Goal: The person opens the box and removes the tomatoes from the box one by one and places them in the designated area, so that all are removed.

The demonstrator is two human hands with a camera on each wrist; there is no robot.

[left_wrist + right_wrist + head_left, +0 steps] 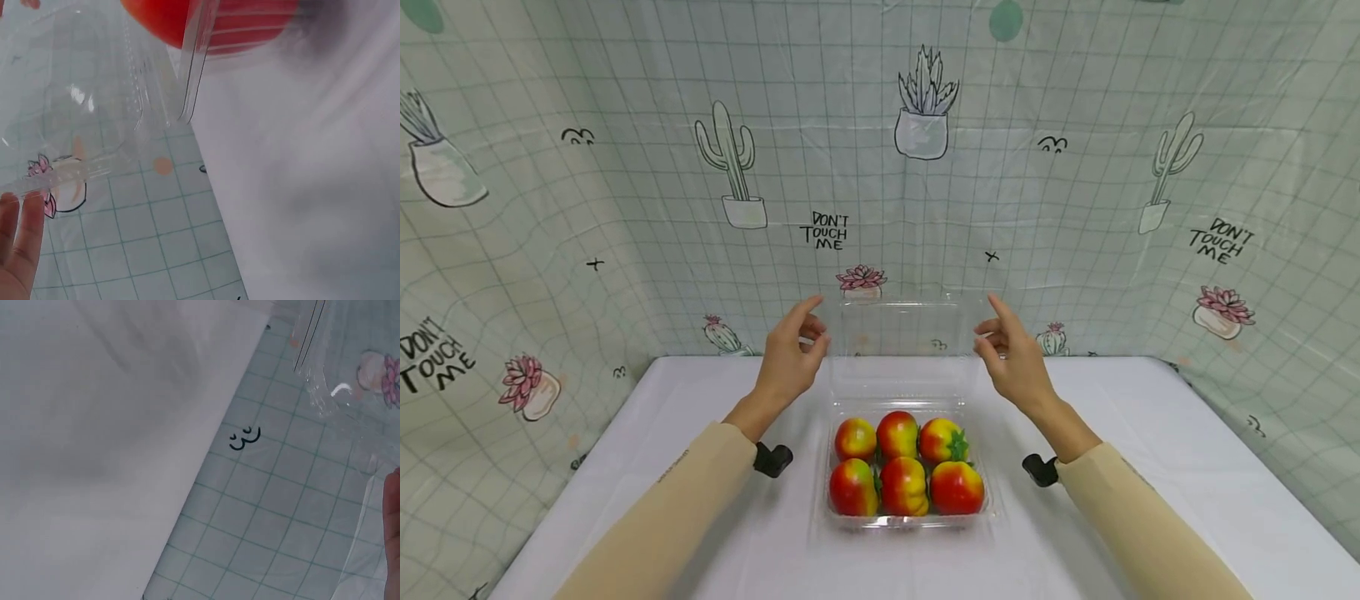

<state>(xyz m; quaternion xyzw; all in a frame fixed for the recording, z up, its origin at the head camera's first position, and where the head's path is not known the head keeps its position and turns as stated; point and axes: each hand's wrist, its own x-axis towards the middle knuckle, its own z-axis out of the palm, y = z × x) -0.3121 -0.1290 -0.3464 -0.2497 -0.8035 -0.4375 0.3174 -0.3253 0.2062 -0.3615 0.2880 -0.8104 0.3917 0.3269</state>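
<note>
Fingers on the left hand (pixel 792 354) are relaxed and grasp nothing, the index stretched forward and the others loosely bent; those on the right hand (pixel 1017 360) are likewise loose, its index pointing up and away. Between the two hands stands the raised transparent lid (pixel 901 352) of a clear plastic clamshell container (pixel 917 522), which sits open at the middle of the white-covered table (pixel 700 550). In the left wrist view two fingertips are right at the lid's edge, though whether they touch it I cannot tell; on the right, a finger shows just beside the lid, contact equally unclear. Six red-and-yellow, tomato-like fruits (pixel 904 486) fill the container in two rows of three, the rear right one showing a green leafy calyx (pixel 957 444). Beige sleeves (pixel 677 508) cover both forearms, and behind the table hangs a grid-patterned curtain (pixel 850 167) printed with potted cacti and "DON'T TOUCH ME".
</note>
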